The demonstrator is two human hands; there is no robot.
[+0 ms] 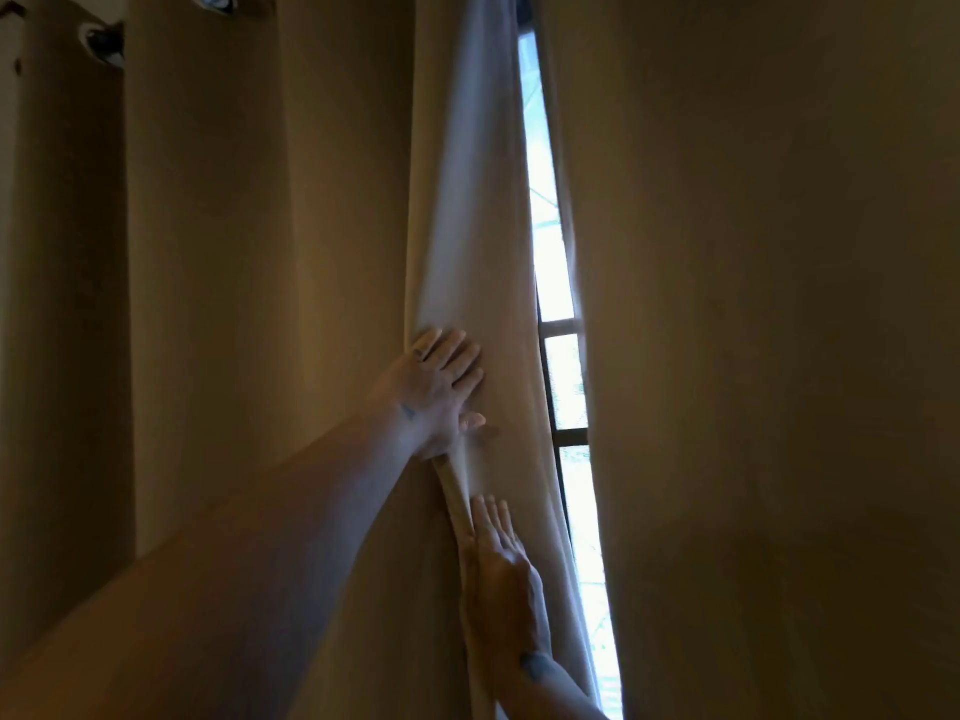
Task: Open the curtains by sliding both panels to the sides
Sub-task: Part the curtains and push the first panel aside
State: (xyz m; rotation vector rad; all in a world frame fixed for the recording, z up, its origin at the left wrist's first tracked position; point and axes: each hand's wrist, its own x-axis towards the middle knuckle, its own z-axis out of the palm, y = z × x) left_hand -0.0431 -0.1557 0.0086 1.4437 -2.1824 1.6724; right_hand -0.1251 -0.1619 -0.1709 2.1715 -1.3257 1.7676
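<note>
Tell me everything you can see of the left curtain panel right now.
The left curtain panel is tan, heavy-looking fabric hanging in tall vertical folds. Its inner edge is turned back, showing a paler lining lit by the window gap. The left hand lies flat on that lining with fingers spread; the right hand presses the edge lower down. Only a narrow gap separates it from the other panel.

You have two curtain panels in front of you: the left panel (260, 304) and the right panel (753, 330). One narrow window (550, 283) strip shows between them, crossed by two dark horizontal bars that split the glass into three lit sections. Two hands are in view, your left hand (436, 381) and your right hand (498, 574). At upper left you can count two dark curtain rings (106, 44).
</note>
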